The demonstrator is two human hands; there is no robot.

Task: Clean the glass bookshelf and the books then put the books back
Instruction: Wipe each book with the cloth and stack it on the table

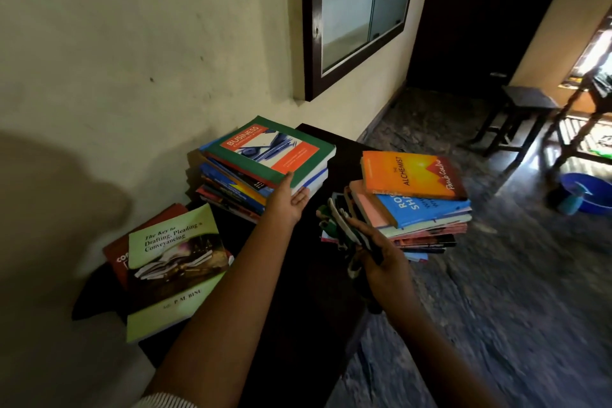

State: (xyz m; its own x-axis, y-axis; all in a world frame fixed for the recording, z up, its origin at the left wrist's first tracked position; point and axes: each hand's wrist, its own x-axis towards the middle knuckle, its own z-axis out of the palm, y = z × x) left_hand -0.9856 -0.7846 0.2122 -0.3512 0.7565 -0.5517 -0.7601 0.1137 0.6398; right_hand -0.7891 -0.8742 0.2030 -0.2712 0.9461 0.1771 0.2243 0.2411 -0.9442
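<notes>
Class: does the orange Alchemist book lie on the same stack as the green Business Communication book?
No: the Alchemist book tops the right stack, the Business Communication book tops the middle stack, a gap between them.

Only one camera here, a wide-angle worn on the head. It faces forward and tips steeply down at the dark table (314, 308), which sits close and fills the lower middle. The left hand (288, 202) and the right hand (381, 255), gripping a cloth (341, 225), come in from the bottom edge over the table. Past the table's far end the glass bookshelf (347, 10) hangs higher on the wall. Right of the table, a stool (516, 109) looks well off.
</notes>
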